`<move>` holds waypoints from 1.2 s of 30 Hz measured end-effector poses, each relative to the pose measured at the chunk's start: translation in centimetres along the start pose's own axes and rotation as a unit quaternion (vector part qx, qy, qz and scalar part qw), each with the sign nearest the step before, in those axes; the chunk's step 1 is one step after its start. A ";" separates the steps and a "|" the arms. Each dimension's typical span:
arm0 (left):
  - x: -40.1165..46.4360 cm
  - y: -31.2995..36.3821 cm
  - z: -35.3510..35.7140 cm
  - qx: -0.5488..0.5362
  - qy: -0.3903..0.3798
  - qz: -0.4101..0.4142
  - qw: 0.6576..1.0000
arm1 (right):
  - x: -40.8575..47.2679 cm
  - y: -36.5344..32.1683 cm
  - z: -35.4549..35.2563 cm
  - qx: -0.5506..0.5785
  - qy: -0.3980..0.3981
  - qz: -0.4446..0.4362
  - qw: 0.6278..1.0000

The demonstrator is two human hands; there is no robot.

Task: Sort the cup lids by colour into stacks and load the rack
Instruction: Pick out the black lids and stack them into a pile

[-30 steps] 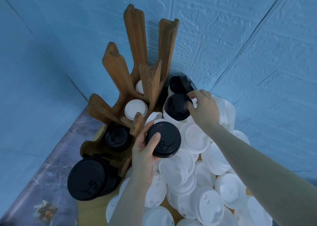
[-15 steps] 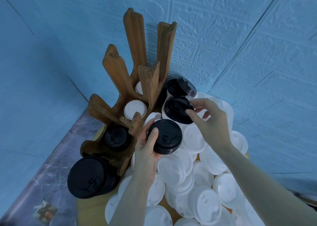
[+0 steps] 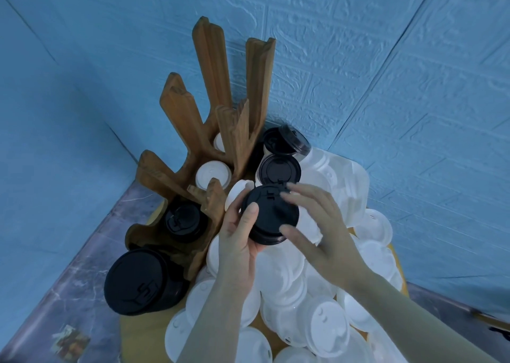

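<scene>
Landmark is the wooden rack (image 3: 218,131), standing in the corner of the blue walls. Just right of its front prongs the left hand (image 3: 238,241) grips a short black lid stack (image 3: 271,215), thumb across the top face, fingers curled round the far rim. The stack's flat face tilts up toward the camera, so its axis leans up and toward the person. The right hand (image 3: 317,224) is at the same stack, fingers spread and loosely bent over its right rim; whether it pinches a lid or only touches, I cannot tell.

Next loose black lid (image 3: 280,169) lies just behind the held stack, farther from the person, beside the rack's right flank, face up. One more black lid (image 3: 284,140) sits behind that, tilted. The right hand is nearer both. My read: next pick means reaching away past the stack, right hand first.

Rack's lower slots hold a black stack (image 3: 183,220); upper slot shows a white lid (image 3: 213,173). Large black stack (image 3: 138,282) lies at the rack's front foot. White lids (image 3: 320,324) heap right of the rack.
</scene>
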State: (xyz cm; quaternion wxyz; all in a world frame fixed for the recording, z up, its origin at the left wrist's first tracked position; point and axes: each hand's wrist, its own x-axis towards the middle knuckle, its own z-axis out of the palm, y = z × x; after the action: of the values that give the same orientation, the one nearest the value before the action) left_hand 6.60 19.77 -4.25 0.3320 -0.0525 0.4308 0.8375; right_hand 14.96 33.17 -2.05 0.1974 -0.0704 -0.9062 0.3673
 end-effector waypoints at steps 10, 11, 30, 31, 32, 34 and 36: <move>1.1 -0.4 -0.2 0.025 -0.017 0.024 0.999 | 1.8 1.1 0.4 0.229 -0.105 0.188 0.949; 1.3 -0.5 -0.3 0.022 -0.018 0.025 0.999 | 2.4 1.4 0.1 0.216 -0.115 0.188 0.951; 3.2 -0.1 -0.8 0.008 0.022 -0.005 1.000 | 12.2 8.5 -0.3 -0.256 0.073 0.166 0.950; 3.2 -0.1 -0.8 0.007 0.024 -0.006 1.000 | 11.6 8.3 -0.6 -0.244 0.102 0.148 0.953; 3.2 0.0 -0.8 0.007 0.026 -0.007 1.000 | 11.0 7.8 -0.8 -0.233 0.131 0.126 0.955; 3.2 0.0 -0.7 0.004 0.024 -0.008 1.000 | 9.4 6.2 -1.4 -0.216 0.172 0.068 0.959; 3.1 0.0 -0.6 -0.002 0.023 -0.009 1.000 | 7.6 4.2 -2.0 -0.196 0.159 -0.005 0.968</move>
State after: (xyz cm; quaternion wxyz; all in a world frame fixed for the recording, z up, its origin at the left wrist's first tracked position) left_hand 4.12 20.93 -5.77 0.3288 -0.0765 0.4363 0.8341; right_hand 8.79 39.50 -1.33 0.3233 -0.1604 -0.9179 0.1652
